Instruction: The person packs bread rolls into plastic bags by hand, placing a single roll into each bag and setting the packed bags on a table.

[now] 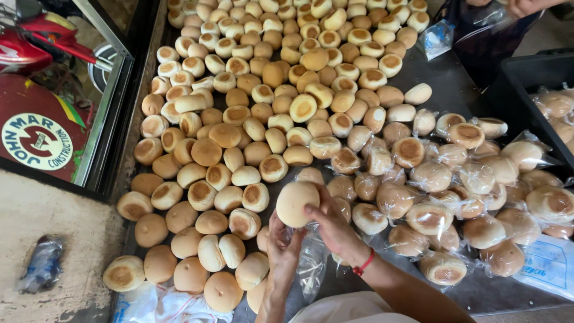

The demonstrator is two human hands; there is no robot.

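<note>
My right hand [335,230] holds a pale round bread roll [296,202] by its lower edge, just above a clear plastic bag [311,263]. My left hand [282,245] grips the mouth of that bag beneath the roll. A red band circles my right wrist. A big heap of unwrapped golden rolls [251,107] covers the dark table to the left and far side. To the right lie several rolls wrapped singly in clear plastic [442,179].
A black crate [520,78] with more bagged rolls stands at the right edge. Another person's hand and a small plastic packet [436,37] show at the top right. A stack of clear bags [550,263] lies at the lower right. A glass pane [107,90] borders the table's left side.
</note>
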